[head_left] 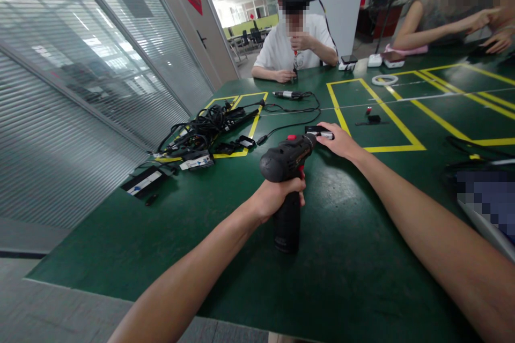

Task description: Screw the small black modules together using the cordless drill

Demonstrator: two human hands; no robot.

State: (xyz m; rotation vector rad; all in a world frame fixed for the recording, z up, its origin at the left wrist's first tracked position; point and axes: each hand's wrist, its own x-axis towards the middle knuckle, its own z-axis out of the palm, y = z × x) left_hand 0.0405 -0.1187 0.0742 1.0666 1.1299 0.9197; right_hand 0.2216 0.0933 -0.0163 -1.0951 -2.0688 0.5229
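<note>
My left hand (277,195) is wrapped round the grip of a black cordless drill (286,171) with a red trigger, held upright above the green table (225,257). The drill's nose points away to the right. My right hand (337,140) reaches to the drill's front end and closes its fingers on a small black and silver part (317,132) there; what that part is stays unclear.
A tangle of black cables and chargers (205,131) lies at the left inside yellow tape lines (378,112). A cable with a handpiece (287,95) lies further back. A person in a white shirt (295,43) sits opposite; another person's arms (446,29) rest at the far right.
</note>
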